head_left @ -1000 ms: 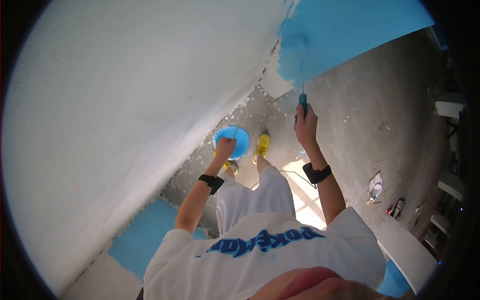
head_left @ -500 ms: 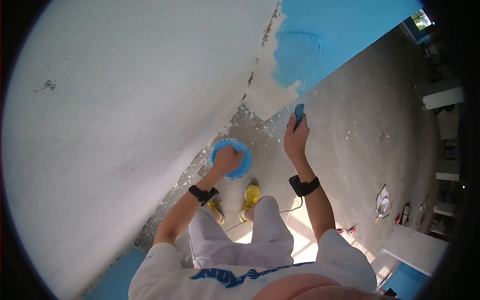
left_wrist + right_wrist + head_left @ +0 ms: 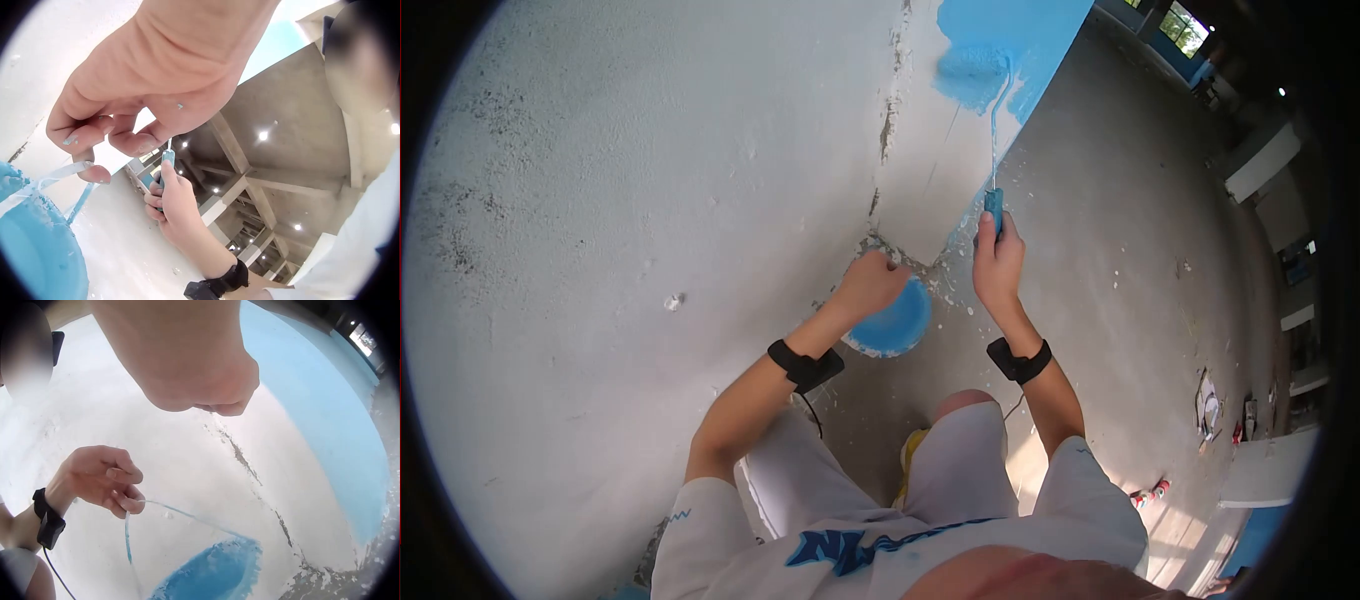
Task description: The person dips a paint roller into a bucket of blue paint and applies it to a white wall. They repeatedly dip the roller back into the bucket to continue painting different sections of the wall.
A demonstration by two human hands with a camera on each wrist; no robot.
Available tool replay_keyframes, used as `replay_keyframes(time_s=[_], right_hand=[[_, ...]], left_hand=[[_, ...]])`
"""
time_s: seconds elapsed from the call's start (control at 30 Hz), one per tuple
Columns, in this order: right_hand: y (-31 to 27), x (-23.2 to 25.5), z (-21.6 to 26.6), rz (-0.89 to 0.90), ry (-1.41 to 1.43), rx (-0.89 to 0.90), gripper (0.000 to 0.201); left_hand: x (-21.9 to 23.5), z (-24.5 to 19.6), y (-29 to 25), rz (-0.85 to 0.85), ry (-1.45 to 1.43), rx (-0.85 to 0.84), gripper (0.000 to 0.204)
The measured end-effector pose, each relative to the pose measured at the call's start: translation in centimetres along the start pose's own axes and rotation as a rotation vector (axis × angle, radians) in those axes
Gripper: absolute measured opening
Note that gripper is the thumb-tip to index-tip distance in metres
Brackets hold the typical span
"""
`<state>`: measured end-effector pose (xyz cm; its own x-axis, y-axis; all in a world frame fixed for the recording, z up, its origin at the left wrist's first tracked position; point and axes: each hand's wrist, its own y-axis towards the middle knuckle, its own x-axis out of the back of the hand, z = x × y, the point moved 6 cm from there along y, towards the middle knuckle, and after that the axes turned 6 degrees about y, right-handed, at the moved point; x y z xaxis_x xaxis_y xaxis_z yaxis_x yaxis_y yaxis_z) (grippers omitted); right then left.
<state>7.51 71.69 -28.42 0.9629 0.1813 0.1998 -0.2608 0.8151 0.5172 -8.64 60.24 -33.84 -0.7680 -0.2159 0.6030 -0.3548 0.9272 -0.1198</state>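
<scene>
My left hand holds up a blue paint bucket by its thin handle; in the left wrist view the handle hangs on curled fingers at the bucket's rim. The right hand grips the blue handle of a paint roller. The roller's thin frame reaches up to the wall, and its head lies against the blue paint near the corner. In the right wrist view the bucket hangs below the left hand, tilted in that view.
A white wall fills the left side, meeting the partly painted wall at a cracked corner. Grey floor with paint specks stretches right. Papers and other items lie on it, near white beams at the far right. A cable hangs at each wrist.
The view has turned and the corner shows more fully. The left hand and bucket have moved toward the corner and right. The roller is now on a different patch near the blue paint's edge.
</scene>
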Motion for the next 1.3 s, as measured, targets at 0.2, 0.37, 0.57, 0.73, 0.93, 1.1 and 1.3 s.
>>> replay_keyframes(time_s=[0.2, 0.37, 0.57, 0.73, 0.93, 1.1, 1.3], right_hand=[[6.6, 1.9, 10.4, -0.012, 0.359, 0.133, 0.033], [12.5, 3.8, 20.0, 0.015, 0.488, 0.188, 0.035], [14.2, 3.0, 18.5, -0.011, 0.668, 0.079, 0.033], [10.8, 1.2, 12.0, -0.010, 0.622, -0.060, 0.027], [2.7, -1.2, 2.2, -0.041, 0.510, -0.195, 0.029], [-2.0, -2.1, -0.3, 0.000, 0.518, -0.365, 0.029], [-2.0, -1.3, 2.1, 0.085, 0.713, -0.400, 0.032]], left_hand=[[-1.9, 1.7, 2.7, -0.105, 0.131, -0.039, 0.043], [-4.0, 3.3, 3.4, -0.117, 0.170, -0.028, 0.048], [-5.1, 5.8, 4.2, -0.073, 0.176, 0.019, 0.052], [-5.9, 6.3, 5.1, -0.202, 0.166, -0.035, 0.038], [-8.4, 9.3, 7.0, 0.058, 0.025, 0.019, 0.044], [-8.2, 7.9, 4.1, 0.173, 0.004, 0.084, 0.041], [-10.9, 9.9, 5.6, 0.054, 0.196, -0.091, 0.043]])
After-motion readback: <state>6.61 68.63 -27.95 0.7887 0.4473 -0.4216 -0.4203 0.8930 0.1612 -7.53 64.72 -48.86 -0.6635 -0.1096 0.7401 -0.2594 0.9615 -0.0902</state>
